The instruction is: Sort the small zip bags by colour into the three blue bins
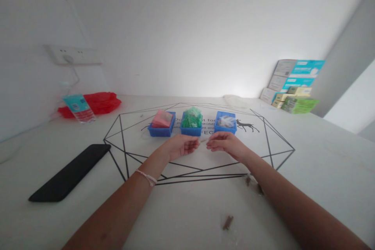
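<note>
My left hand (pixel 184 146) is in front of the middle blue bin, its fingers curled together; a small pale piece (pixel 203 140) shows at its fingertips, too small to name. Facing it, my right hand (pixel 224 143) has bent fingers close to the same piece, and whether they grip anything is not clear. Behind the hands stand three blue bins: the left bin (pixel 159 131) with a pink packet (pixel 161 119), the middle bin (pixel 191 131) with green plastic (pixel 191 118), and the right bin (pixel 225 129) with a clear bag (pixel 226 121).
A black flat object (pixel 70 172) lies at the left. Behind it are a bottle (pixel 79 108) and a red bag (pixel 102 102). Stacked boxes (pixel 297 76) stand at the back right. Small bags with brown pieces (pixel 227 222) lie near the front and by my right forearm.
</note>
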Available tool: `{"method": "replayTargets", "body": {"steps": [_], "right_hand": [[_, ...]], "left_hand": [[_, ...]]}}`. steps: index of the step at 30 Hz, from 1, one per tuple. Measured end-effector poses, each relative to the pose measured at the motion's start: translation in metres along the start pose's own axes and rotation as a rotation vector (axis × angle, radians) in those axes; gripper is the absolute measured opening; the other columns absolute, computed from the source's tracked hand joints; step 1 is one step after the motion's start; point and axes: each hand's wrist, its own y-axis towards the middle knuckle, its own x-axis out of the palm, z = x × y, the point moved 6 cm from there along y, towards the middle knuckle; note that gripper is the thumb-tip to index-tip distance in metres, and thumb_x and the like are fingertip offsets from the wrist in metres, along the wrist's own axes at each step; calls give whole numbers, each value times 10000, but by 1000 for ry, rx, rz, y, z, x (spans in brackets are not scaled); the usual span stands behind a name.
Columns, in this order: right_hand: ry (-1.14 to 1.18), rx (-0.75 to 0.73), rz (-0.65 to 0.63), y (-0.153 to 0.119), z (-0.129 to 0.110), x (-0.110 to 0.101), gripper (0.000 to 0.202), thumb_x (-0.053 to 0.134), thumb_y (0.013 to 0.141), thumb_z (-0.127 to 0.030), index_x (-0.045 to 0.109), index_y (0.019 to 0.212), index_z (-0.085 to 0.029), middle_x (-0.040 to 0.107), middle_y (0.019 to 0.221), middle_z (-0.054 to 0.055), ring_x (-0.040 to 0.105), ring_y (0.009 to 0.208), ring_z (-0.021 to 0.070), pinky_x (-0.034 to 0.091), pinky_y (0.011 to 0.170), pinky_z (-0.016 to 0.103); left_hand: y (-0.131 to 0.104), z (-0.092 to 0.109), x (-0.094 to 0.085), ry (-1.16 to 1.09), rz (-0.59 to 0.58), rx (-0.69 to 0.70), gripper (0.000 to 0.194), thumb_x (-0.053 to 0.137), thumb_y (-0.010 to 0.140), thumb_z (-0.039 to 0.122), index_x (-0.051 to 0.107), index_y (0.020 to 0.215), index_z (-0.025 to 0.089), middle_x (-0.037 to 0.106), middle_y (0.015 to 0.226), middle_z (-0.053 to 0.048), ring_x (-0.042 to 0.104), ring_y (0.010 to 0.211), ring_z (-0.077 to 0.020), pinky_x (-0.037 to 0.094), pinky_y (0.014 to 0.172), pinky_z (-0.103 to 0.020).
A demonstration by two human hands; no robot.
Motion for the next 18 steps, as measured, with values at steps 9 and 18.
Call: {"method": "replayTargets", "body": {"steps": [9,18], "right_hand": [[-231,-68,-31,5,0,0,265,882,519,-306,763,692,-145,732,638,36,667,593,146,564,607,270],[-284,-237,167,9,-13,-15,189,820,554,-279,738,680,-164,716,612,24,657,572,151,540,538,256]], "left_hand": [[-2,9,-6,154,205,240,292,914,484,160,724,705,139,699,684,-29,604,635,-119,476,597,-252],[-1,9,-4,210,199,210,323,910,511,268,707,725,135,688,678,-39,619,603,-137,475,579,-275]]}}
